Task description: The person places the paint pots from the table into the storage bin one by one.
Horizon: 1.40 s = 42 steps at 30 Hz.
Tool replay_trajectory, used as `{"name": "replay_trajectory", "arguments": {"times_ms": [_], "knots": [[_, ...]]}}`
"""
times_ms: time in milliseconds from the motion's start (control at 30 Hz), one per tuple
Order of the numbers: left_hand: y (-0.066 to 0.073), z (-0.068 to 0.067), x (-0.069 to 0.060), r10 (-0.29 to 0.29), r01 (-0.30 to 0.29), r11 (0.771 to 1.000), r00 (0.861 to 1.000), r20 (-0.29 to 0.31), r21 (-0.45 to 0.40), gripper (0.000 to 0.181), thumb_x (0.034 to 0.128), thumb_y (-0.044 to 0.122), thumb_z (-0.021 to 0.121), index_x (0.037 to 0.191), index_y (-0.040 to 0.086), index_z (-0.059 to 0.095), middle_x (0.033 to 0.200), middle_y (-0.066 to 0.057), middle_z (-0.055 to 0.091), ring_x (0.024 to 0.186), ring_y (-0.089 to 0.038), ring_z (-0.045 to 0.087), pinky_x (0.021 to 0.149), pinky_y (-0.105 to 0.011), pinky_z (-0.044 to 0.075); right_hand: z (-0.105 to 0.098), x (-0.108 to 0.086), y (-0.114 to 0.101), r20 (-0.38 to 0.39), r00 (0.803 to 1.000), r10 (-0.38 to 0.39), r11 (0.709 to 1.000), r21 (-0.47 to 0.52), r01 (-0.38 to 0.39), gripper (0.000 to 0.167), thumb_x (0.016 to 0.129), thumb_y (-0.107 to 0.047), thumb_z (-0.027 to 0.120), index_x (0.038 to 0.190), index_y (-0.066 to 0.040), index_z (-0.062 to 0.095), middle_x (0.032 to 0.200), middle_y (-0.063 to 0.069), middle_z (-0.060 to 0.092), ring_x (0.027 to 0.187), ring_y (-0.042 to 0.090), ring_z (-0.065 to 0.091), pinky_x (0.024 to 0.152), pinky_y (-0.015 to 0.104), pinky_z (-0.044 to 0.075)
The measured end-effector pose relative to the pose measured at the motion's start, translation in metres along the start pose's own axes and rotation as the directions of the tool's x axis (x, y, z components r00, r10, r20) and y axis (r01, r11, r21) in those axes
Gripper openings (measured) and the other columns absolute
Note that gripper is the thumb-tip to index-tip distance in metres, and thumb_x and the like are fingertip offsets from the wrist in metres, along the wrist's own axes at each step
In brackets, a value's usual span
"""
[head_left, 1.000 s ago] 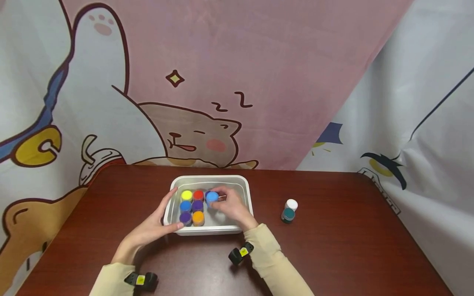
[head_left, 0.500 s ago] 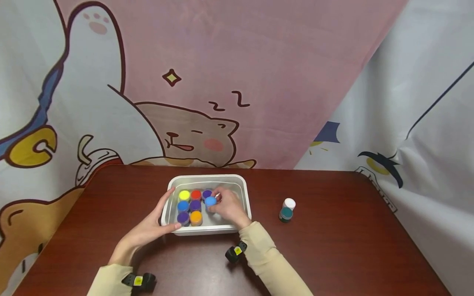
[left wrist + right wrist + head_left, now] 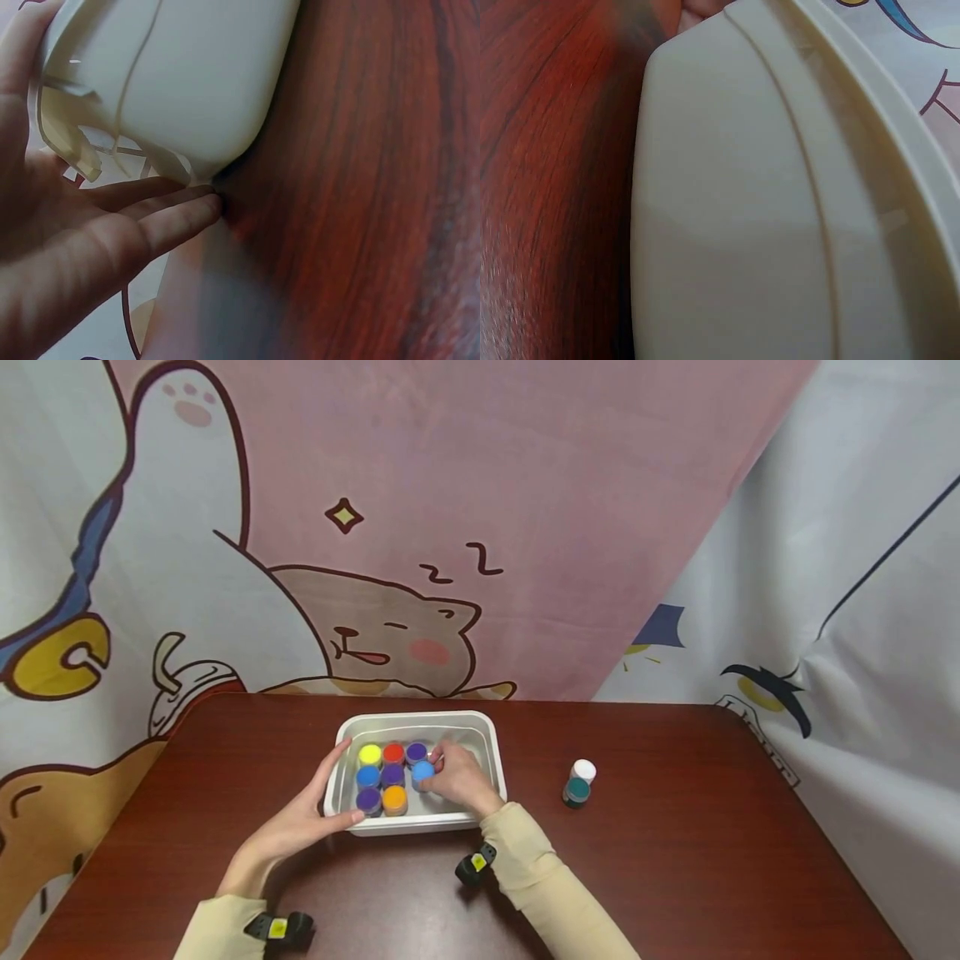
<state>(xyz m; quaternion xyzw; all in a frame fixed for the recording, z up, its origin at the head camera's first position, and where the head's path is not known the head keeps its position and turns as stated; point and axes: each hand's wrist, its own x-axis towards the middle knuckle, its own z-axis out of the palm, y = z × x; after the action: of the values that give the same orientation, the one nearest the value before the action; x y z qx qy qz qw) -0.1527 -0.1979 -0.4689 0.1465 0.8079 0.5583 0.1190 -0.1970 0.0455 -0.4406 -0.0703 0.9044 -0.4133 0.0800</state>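
Note:
A white plastic tray (image 3: 486,735) stands on the table with several small paint jars in its left part. My left hand (image 3: 300,817) holds its near left corner, thumb over the front rim, fingers along the left side; in the left wrist view those fingers (image 3: 180,223) lie low against the outer wall. Inside the tray my right hand (image 3: 463,778) pinches a light-blue-capped paint jar (image 3: 422,771), right of a purple-capped jar (image 3: 393,775) in the middle row. Whether the held jar touches the tray floor cannot be told. The right wrist view shows mostly the tray's outer wall (image 3: 727,187).
A white-capped jar (image 3: 583,770) and a dark green paint jar (image 3: 576,792) stand close together on the table, right of the tray. Behind the brown tabletop (image 3: 675,843) hangs a printed cartoon cloth (image 3: 570,527).
My right hand has brought the light-blue-capped jar nearer and lower, from over the back purple-capped jar to just in front of it. The left hand has stayed at the tray corner.

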Motion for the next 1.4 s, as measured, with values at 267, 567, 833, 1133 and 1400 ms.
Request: {"name": "replay_trajectory", "arguments": {"times_ms": [267, 567, 833, 1133, 1400], "knots": [[-0.001, -0.001, 0.0, 0.009, -0.009, 1.0, 1.0, -0.001, 0.001, 0.1, 0.0821, 0.024, 0.075, 0.155, 0.028, 0.006, 0.157, -0.019, 0.004, 0.138, -0.048, 0.011, 0.098, -0.076, 0.016, 0.002, 0.002, 0.001, 0.003, 1.0, 0.012, 0.992, 0.126, -0.012, 0.031, 0.068, 0.002, 0.081, 0.091, 0.0, 0.059, 0.082, 0.01, 0.063, 0.073, 0.015, 0.056, 0.067, 0.024, 0.048], [-0.003, 0.001, 0.002, -0.005, 0.005, 1.0, 1.0, -0.001, -0.001, 0.099, 0.083, 0.023, 0.074, 0.155, 0.031, 0.007, 0.157, -0.018, 0.007, 0.136, -0.046, 0.015, 0.1, -0.074, 0.019, -0.005, 0.001, 0.004, -0.033, 0.996, -0.088, 0.964, 0.249, 0.093, 0.024, 0.075, 0.005, 0.072, 0.098, 0.007, 0.062, 0.09, 0.016, 0.064, 0.081, 0.02, 0.059, 0.075, 0.026, 0.051], [-0.001, 0.001, 0.001, -0.013, 0.013, 1.0, 1.0, 0.0, 0.005, 0.099, 0.0825, 0.024, 0.074, 0.155, 0.031, 0.007, 0.156, -0.019, 0.006, 0.137, -0.047, 0.013, 0.099, -0.076, 0.018, -0.017, -0.009, 0.003, -0.041, 0.962, -0.269, 0.888, 0.376, 0.264, 0.022, 0.081, 0.008, 0.065, 0.102, 0.012, 0.062, 0.101, 0.027, 0.062, 0.098, 0.039, 0.06, 0.084, 0.034, 0.053], [-0.002, 0.001, 0.0, -0.002, 0.002, 1.0, 1.0, -0.004, -0.001, 0.099, 0.0825, 0.023, 0.075, 0.155, 0.03, 0.007, 0.157, -0.018, 0.005, 0.137, -0.047, 0.013, 0.098, -0.075, 0.018, -0.038, -0.023, 0.006, -0.07, 0.962, -0.262, 0.9, 0.342, 0.27, 0.018, 0.084, 0.003, 0.068, 0.101, 0.004, 0.066, 0.101, 0.022, 0.064, 0.092, 0.029, 0.065, 0.083, 0.033, 0.054], [-0.002, 0.0, 0.0, 0.009, -0.009, 1.0, 1.0, -0.005, 0.015, 0.099, 0.0822, 0.024, 0.075, 0.155, 0.029, 0.007, 0.157, -0.018, 0.005, 0.138, -0.047, 0.011, 0.098, -0.076, 0.016, -0.057, -0.038, 0.013, -0.113, 0.977, -0.183, 0.911, 0.353, 0.212, 0.017, 0.083, 0.0, 0.07, 0.1, -0.002, 0.069, 0.095, 0.006, 0.066, 0.088, 0.019, 0.061, 0.08, 0.032, 0.051]]}}
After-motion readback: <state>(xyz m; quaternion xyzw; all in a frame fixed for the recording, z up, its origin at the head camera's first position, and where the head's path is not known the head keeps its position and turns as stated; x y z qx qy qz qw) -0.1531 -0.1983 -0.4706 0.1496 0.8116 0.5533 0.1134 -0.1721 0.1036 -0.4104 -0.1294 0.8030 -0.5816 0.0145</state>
